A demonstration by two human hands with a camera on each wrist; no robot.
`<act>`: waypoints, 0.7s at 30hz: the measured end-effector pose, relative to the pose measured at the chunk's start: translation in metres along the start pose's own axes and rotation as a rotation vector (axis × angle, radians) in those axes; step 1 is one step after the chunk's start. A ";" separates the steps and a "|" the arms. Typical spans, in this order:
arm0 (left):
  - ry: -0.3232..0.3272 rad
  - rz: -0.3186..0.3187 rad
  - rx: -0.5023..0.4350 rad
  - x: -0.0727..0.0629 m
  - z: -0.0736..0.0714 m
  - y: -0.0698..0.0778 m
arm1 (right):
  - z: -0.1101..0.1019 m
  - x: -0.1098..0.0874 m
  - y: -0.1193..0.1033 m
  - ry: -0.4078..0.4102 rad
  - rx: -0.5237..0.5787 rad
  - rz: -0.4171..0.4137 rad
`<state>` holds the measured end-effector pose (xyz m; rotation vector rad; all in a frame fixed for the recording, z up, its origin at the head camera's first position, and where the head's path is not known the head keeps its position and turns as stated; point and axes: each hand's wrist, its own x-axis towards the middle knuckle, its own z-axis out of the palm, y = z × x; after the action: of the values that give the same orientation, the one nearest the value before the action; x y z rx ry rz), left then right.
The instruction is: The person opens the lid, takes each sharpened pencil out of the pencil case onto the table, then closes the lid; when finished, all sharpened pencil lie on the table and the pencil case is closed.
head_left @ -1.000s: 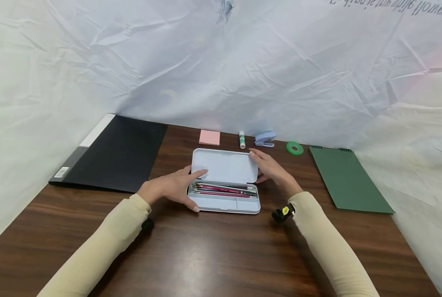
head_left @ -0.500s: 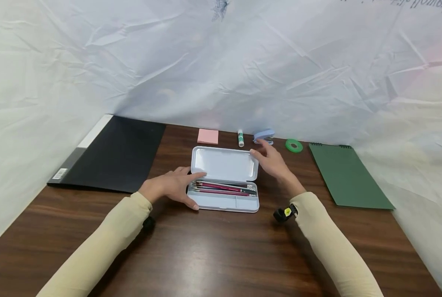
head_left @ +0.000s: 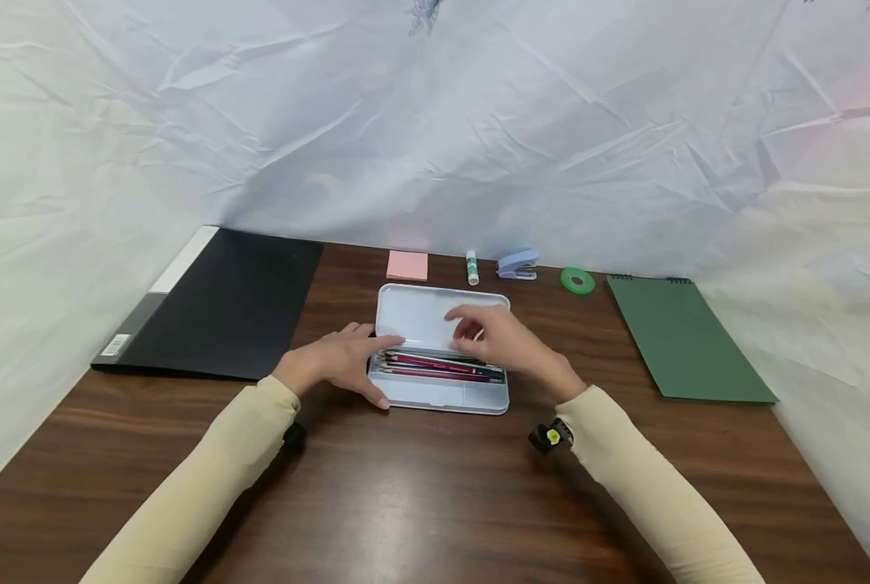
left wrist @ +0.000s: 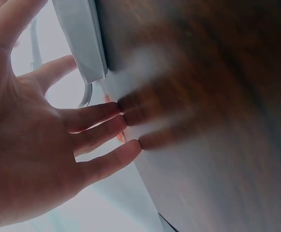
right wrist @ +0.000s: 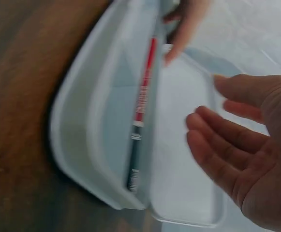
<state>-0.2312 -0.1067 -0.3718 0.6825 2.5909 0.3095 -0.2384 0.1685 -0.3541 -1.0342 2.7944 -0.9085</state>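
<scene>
A white pencil case (head_left: 415, 392) lies on the table with its lid (head_left: 413, 312) tipped back. Several pencils (head_left: 435, 365), mostly dark red, fill its rear compartment. At the case's left end is my left hand (head_left: 338, 361), thumb by the front corner. The left wrist view has its fingers (left wrist: 99, 166) outstretched, one touching the case and others reaching the table. My right hand (head_left: 508, 341) hovers over the case's right half, partly hiding the lid. Seen from the right wrist, its fingers (right wrist: 213, 159) are loosely bent around nothing, near a red-and-black pencil (right wrist: 142, 101).
A black folder (head_left: 223, 300) lies at the left. Along the back are pink sticky notes (head_left: 407, 265), a glue stick (head_left: 472, 268), a blue stapler (head_left: 517, 264) and a green tape roll (head_left: 566, 281). A green spiral notepad (head_left: 691, 341) sits at right, and pale sheeting (head_left: 435, 162) hangs behind.
My right hand has left the lid's right edge and swung leftward over the case, its fingers bending more. My left hand stays at the left end.
</scene>
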 end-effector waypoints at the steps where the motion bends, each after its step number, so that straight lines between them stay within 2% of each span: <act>1: -0.002 -0.003 0.001 0.001 0.000 0.001 | 0.003 0.000 0.000 -0.052 -0.051 0.009; 4: -0.007 -0.003 0.009 0.001 0.001 0.003 | 0.014 -0.001 -0.002 -0.167 -0.199 0.027; 8: -0.013 -0.008 0.019 0.000 0.000 0.006 | 0.023 -0.001 -0.008 -0.214 -0.324 -0.016; 15: -0.026 -0.035 0.027 -0.002 -0.003 0.009 | 0.028 0.006 -0.013 -0.261 -0.316 -0.116; 21: -0.034 -0.051 0.014 -0.001 -0.003 0.012 | 0.025 0.012 -0.010 -0.322 -0.328 -0.131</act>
<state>-0.2268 -0.0975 -0.3651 0.6200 2.5756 0.2612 -0.2358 0.1423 -0.3673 -1.2822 2.6725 -0.2559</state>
